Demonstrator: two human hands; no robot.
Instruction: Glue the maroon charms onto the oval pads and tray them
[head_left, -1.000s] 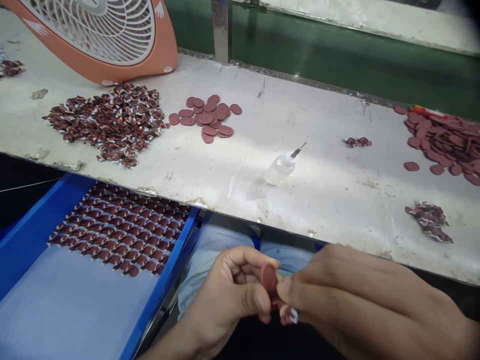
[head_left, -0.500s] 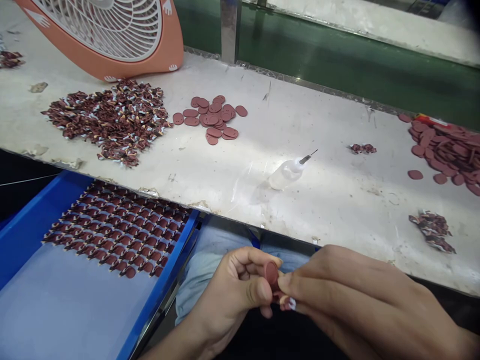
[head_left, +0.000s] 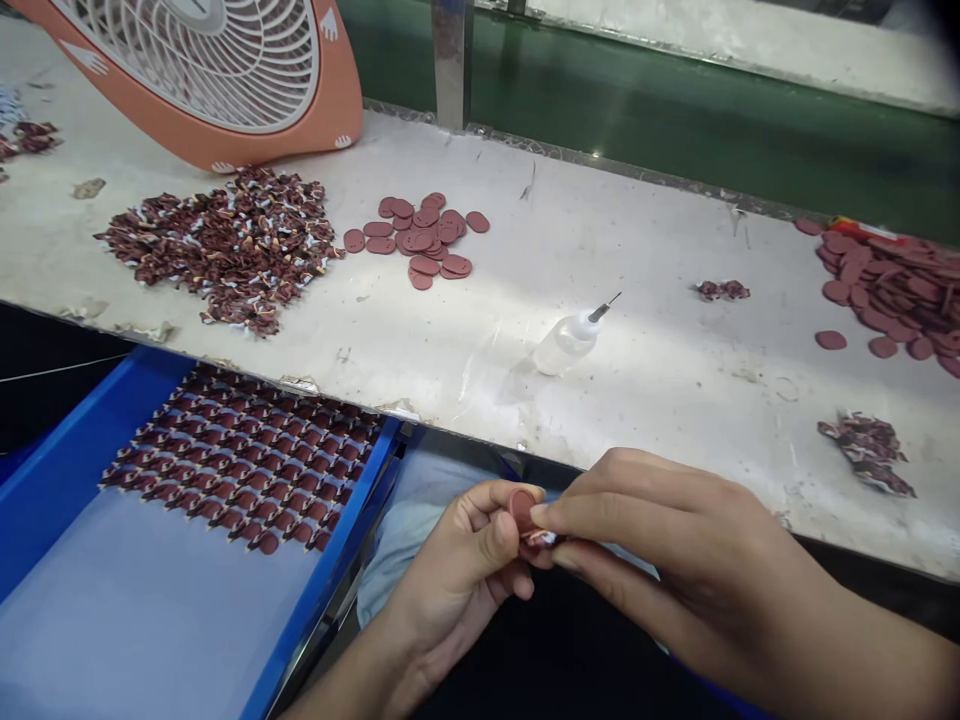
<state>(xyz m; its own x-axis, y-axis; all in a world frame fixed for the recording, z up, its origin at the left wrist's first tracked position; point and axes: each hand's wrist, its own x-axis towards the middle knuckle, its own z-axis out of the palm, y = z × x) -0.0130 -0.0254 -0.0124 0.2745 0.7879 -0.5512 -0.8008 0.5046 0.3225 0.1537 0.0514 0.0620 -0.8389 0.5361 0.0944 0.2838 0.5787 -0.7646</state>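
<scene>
L hand (head_left: 465,560) pinches red disc (head_left: 520,503), lower centre | R hand (head_left: 675,560) pinches small piece (head_left: 541,538) onto it, maybe patterned | both now higher, nearer bench (head_left: 660,390) edge; grips unchanged

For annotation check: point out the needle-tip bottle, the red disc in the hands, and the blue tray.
needle-tip bottle (head_left: 559,347), head view, on its clear body.
red disc (head_left: 521,503), head view, exposed upper face.
blue tray (head_left: 71,445), head view, left rim.

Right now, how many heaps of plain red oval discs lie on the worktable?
2: the centre heap, beside the fan; the right-hand heap, partly cut off, so more may be hidden.
</scene>
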